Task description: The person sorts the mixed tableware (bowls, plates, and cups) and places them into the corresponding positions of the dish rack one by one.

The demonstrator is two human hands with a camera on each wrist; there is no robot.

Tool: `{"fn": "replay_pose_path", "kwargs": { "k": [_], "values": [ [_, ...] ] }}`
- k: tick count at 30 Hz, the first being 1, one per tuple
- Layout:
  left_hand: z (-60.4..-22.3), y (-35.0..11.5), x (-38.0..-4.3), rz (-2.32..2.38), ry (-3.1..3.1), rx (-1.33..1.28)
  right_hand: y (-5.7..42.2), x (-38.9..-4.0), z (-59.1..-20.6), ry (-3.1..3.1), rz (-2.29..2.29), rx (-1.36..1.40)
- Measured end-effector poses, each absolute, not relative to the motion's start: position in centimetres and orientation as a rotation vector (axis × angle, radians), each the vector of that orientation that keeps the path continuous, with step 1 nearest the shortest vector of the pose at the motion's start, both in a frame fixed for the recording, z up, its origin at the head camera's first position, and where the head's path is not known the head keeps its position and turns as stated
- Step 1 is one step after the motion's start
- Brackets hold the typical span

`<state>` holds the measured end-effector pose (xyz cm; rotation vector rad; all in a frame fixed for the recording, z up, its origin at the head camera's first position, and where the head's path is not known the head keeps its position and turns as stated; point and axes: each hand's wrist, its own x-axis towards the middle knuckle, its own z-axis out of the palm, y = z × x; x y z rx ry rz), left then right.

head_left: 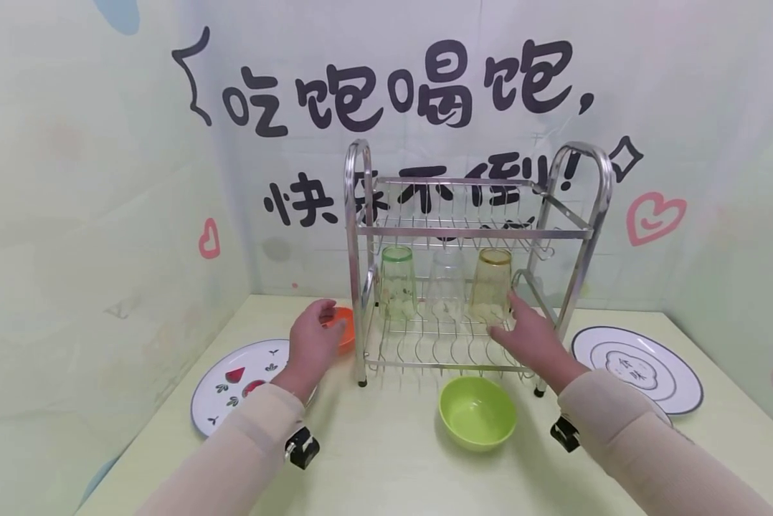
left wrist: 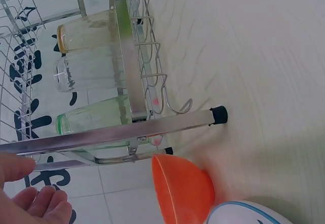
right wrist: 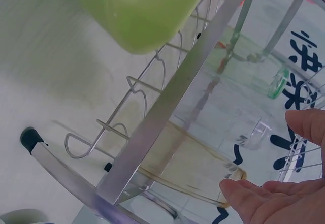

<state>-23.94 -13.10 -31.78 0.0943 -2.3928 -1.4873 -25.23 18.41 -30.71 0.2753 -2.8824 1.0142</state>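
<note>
A two-tier metal dish rack (head_left: 470, 233) stands on the table, with a green glass (head_left: 398, 287), a clear glass (head_left: 446, 290) and an amber glass (head_left: 490, 287) in a row on its lower tier. My right hand (head_left: 531, 337) is at the rack's right side, thumb and fingers spread. In the right wrist view its fingertips (right wrist: 231, 188) appear close to the amber glass's rim; contact is unclear. My left hand (head_left: 318, 340) hovers outside the rack's left post with loosely bent fingers, holding nothing. Behind it sits an orange bowl (left wrist: 183, 191), partly hidden in the head view.
A lime green bowl (head_left: 478, 414) stands in front of the rack. On the left lies a plate with watermelon drawings (head_left: 221, 373), on the right a white patterned plate (head_left: 673, 380), partly covered by my right sleeve. A printed cloth (head_left: 296, 43) hangs behind.
</note>
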Motion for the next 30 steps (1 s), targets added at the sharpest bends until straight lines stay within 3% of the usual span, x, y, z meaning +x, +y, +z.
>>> {"fn": "replay_pose_path", "kwargs": {
  "k": [30],
  "values": [
    [-33.1,-16.3,-25.7,-1.412,-2.595,0.419,17.1,-18.8,-33.0,-2.736,0.823,0.461]
  ]
}}
